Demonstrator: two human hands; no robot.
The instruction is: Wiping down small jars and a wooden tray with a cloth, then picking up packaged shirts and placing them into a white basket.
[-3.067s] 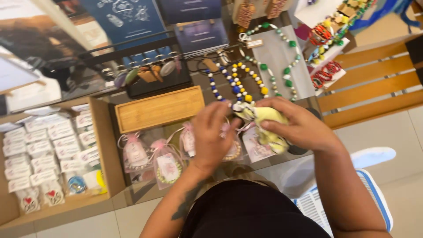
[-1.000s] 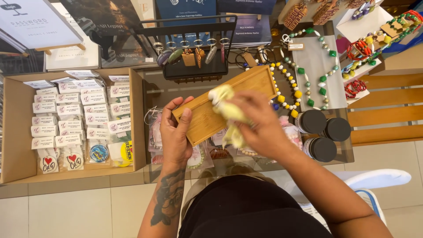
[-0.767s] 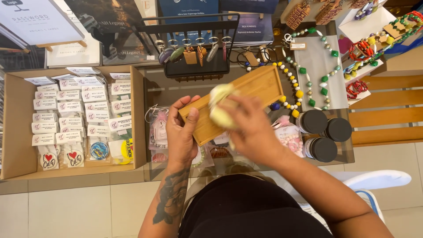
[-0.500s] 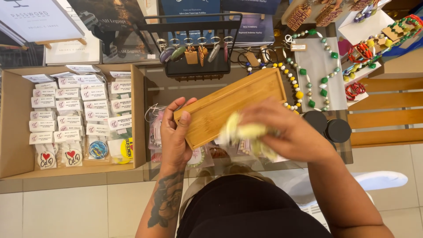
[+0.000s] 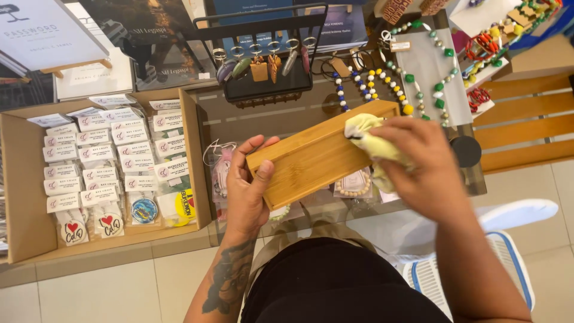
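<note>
Left hand (image 5: 248,191) grips near-left end of wooden box (image 5: 320,154), held tilted over glass table (image 5: 263,113) | right hand (image 5: 421,164) pinches yellow cloth (image 5: 368,134) against far-right corner | best: steady box, wipe along grain with even pressure.

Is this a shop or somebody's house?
Most likely a small gift or craft stall. A brown cardboard box of packaged key chains, a black wire rack hung with key rings and colourful bead necklaces are laid out on a glass-topped counter as if for sale.
</note>
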